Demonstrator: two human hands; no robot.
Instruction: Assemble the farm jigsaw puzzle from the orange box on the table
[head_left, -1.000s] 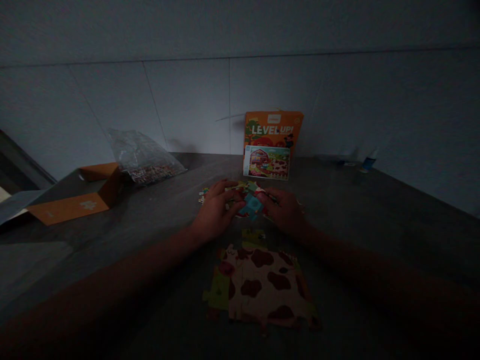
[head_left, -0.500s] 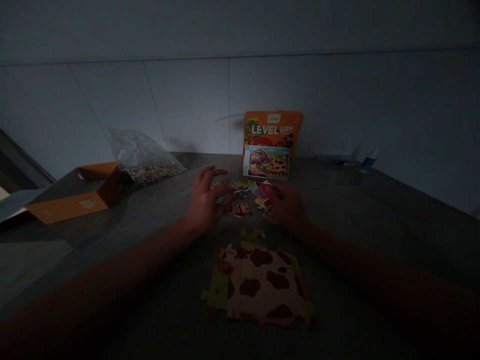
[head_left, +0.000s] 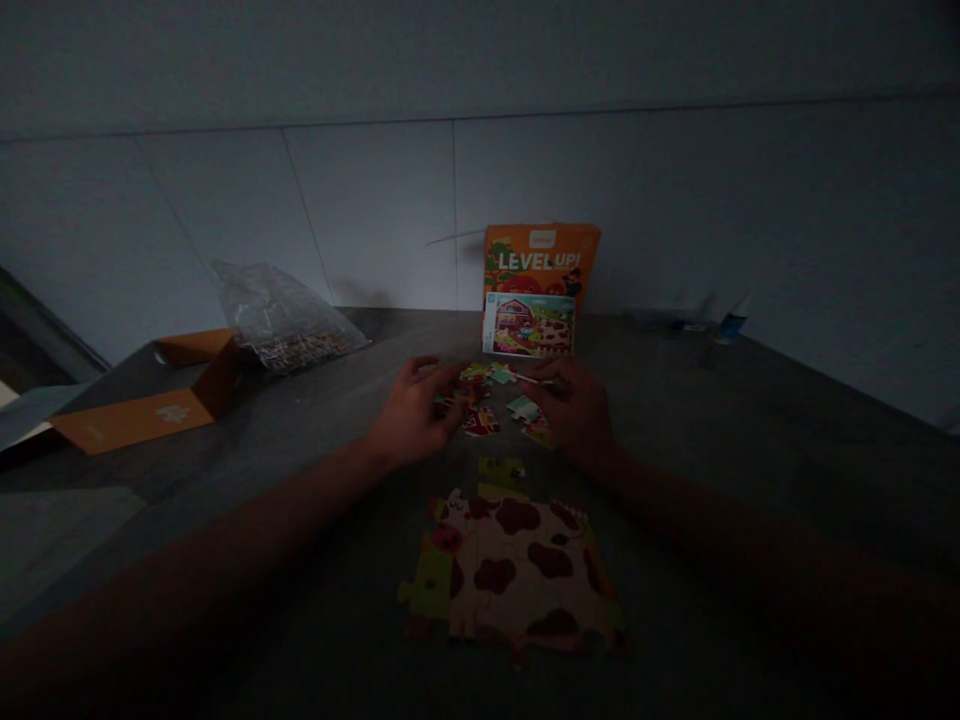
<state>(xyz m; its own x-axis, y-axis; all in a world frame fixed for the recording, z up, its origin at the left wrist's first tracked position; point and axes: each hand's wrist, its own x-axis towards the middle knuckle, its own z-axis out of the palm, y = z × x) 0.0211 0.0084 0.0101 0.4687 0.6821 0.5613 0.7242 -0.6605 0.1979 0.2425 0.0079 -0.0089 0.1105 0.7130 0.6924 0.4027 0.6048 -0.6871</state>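
Beyond puzzle pieces (head_left: pixel 481 421), card (head_left: pixel 529 326) partly hides orange box (head_left: pixel 541 260); right, perhaps a bottle (head_left: pixel 731 326)

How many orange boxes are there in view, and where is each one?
2: the open box at the left, beside the plastic bag, and the upright box behind the picture card, beyond the puzzle pieces. No third box shows.

Mid-frame: right hand (head_left: pixel 576 408) pinches a puzzle piece (head_left: pixel 531 379), left hand (head_left: pixel 414 412) at loose pieces (head_left: pixel 481 421). Cow puzzle (head_left: pixel 517 575) lower center, orange box (head_left: pixel 541 262) above center.
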